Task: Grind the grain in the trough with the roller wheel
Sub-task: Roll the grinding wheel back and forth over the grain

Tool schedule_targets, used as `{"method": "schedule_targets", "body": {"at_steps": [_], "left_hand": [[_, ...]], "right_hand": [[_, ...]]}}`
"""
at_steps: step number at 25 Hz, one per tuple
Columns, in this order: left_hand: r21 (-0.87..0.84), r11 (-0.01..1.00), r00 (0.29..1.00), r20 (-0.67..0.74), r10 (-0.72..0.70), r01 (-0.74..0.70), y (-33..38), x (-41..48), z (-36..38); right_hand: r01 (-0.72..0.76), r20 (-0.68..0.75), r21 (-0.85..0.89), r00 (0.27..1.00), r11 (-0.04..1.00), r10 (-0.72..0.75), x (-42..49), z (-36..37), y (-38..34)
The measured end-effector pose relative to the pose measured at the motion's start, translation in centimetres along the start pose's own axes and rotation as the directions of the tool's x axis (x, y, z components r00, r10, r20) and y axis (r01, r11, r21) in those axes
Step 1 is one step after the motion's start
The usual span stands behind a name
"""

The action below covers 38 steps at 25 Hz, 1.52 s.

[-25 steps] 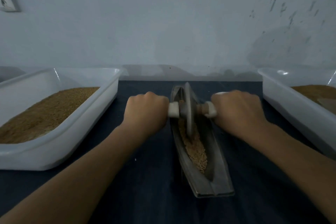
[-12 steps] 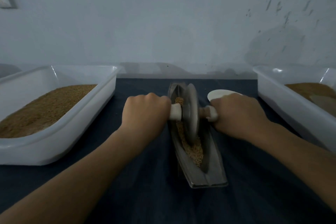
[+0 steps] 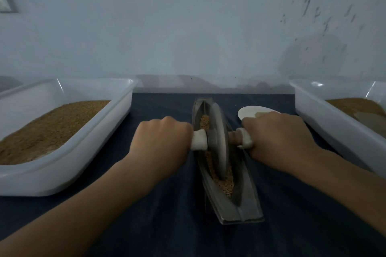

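Note:
A long, boat-shaped metal trough (image 3: 240, 207) lies lengthwise on the dark cloth in front of me. Tan grain (image 3: 226, 183) fills its channel. The grey roller wheel (image 3: 218, 142) stands upright in the channel at about mid-length, on top of the grain. My left hand (image 3: 160, 142) grips the pale handle on the wheel's left side. My right hand (image 3: 275, 137) grips the handle on the right side. Both fists are curled tight, knuckles up.
A white plastic tub (image 3: 69, 152) holding brown grain sits to the left. A second white tub (image 3: 334, 129) with grain stands at the right edge. A small white dish (image 3: 250, 110) lies behind my right hand. A pale wall rises close behind the table.
The wheel has rolled toward me along the trough, from its far end to about mid-length, with both hands still on the handles. More grain shows behind the wheel.

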State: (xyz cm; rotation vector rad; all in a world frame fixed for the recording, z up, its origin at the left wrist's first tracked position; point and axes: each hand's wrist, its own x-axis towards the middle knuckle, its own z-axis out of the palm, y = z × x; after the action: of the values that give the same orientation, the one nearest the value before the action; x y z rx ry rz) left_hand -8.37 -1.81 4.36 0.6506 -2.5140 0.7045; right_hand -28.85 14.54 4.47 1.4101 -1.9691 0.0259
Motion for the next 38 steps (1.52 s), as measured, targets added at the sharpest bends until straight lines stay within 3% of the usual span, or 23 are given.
{"method": "schedule_targets", "body": {"at_steps": [4, 7, 10, 13, 15, 17, 19, 23, 25, 27, 29, 31, 35, 38], "left_hand": [[-0.039, 0.994, 0.989, 0.106, -0.099, 0.104, -0.1, 3.8, 1.9], [-0.109, 0.978, 0.960, 0.237, -0.150, 0.180, -0.7, 6.4, 2.0], [-0.101, 0.985, 0.978, 0.174, -0.118, 0.137, -0.2, 3.6, 1.0], [-0.055, 0.998, 1.000, 0.030, 0.008, -0.006, 0.7, -0.5, -1.1], [-0.033, 0.999, 1.000, 0.015, -0.013, 0.014, 0.6, -0.4, -1.5], [0.009, 0.996, 0.992, 0.085, -0.090, 0.089, 1.0, 0.2, -0.1], [-0.008, 0.987, 0.983, 0.093, -0.159, 0.160, 0.8, 3.2, 1.2], [0.052, 0.994, 0.986, 0.126, -0.107, 0.101, 0.6, 6.8, 0.2], [0.036, 0.997, 0.992, 0.106, -0.069, 0.065, 0.8, 4.5, -0.5], [-0.008, 0.999, 0.998, 0.055, -0.037, 0.037, 0.9, 0.8, -1.1], [-0.031, 0.999, 1.000, -0.008, -0.011, 0.011, 0.6, -1.0, -1.8], [-0.010, 0.999, 0.999, 0.009, -0.044, 0.044, 0.8, -0.1, -1.4], [-0.003, 0.991, 0.984, 0.118, -0.135, 0.136, 0.5, 5.3, 1.0], [-0.047, 0.989, 0.974, 0.188, -0.130, 0.141, 0.2, 5.9, 0.6]], "right_hand": [[-0.134, 0.107, 0.069, 0.986, 0.989, 0.126, 3.4, 1.5, -0.2], [-0.139, 0.161, 0.086, 0.979, 0.987, 0.124, 6.9, 1.5, -0.5], [-0.102, 0.181, 0.075, 0.980, 0.992, 0.087, 4.5, 0.7, -0.1], [0.022, 0.020, 0.027, 1.000, 0.999, -0.023, -0.7, 0.1, 0.2], [0.054, -0.086, 0.011, 0.995, 0.998, -0.053, -1.0, -0.2, 0.5], [0.021, 0.001, 0.008, 1.000, 1.000, -0.021, 1.0, 0.4, 0.2], [-0.102, 0.154, 0.097, 0.984, 0.990, 0.086, 4.0, 1.8, -0.1], [-0.256, 0.273, 0.200, 0.942, 0.946, 0.197, 5.3, 2.9, -0.2], [-0.180, 0.177, 0.168, 0.973, 0.969, 0.150, 3.0, 2.5, 0.0], [-0.028, -0.018, 0.073, 0.999, 0.997, 0.029, 0.4, 1.2, 0.2], [0.074, -0.170, 0.025, 0.983, 0.997, -0.069, -1.1, 0.3, 0.5], [0.048, -0.108, 0.025, 0.993, 0.999, -0.045, -0.7, 0.5, 0.4], [-0.174, 0.182, 0.125, 0.972, 0.977, 0.150, 5.0, 2.4, -0.3], [-0.168, 0.210, 0.142, 0.968, 0.975, 0.136, 5.9, 2.2, -0.2]]}}
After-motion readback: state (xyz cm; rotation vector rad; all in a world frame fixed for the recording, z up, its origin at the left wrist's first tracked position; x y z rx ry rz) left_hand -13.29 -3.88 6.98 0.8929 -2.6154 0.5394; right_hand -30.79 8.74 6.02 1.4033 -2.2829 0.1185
